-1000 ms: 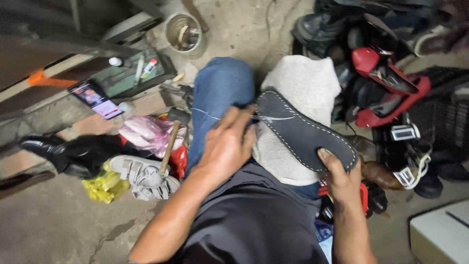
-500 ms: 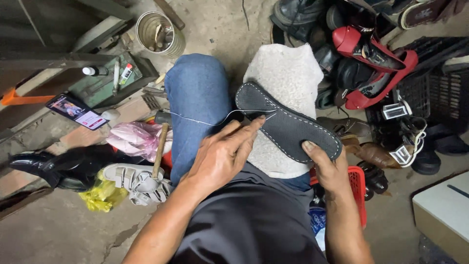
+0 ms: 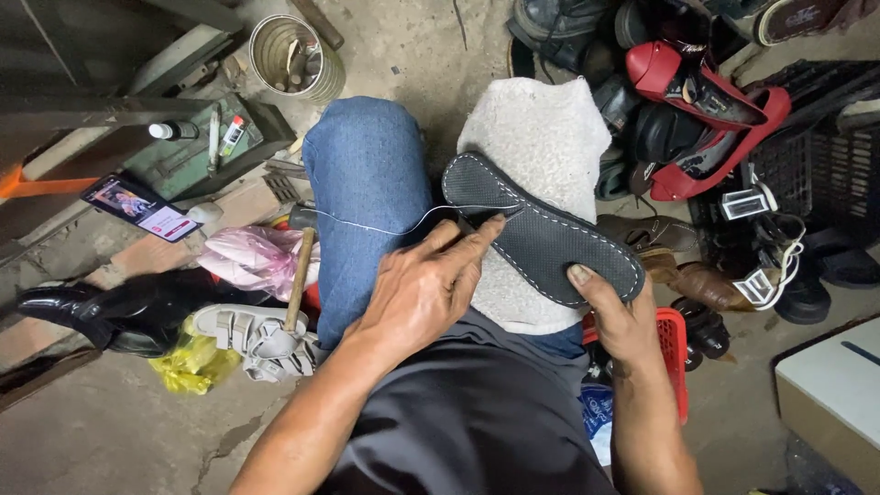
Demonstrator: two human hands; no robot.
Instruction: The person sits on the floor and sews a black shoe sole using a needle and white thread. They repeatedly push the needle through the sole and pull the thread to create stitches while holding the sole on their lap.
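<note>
Hands, two: left hand [image 3: 422, 289] pinching one white thread [image 3: 367, 226], right hand [image 3: 616, 316] gripping one dark sole [image 3: 541, 240].

A single camera sits on the person's head and looks steeply down over the lap, close to the work. The forearms enter from the bottom edge, with the left hand [image 3: 426, 289] and right hand [image 3: 619, 316] near the centre of the frame. The view faces forward past the knees to the concrete floor [image 3: 110, 440], which fills the left side. A pile of shoes [image 3: 724, 119] crowds the upper right.
</note>
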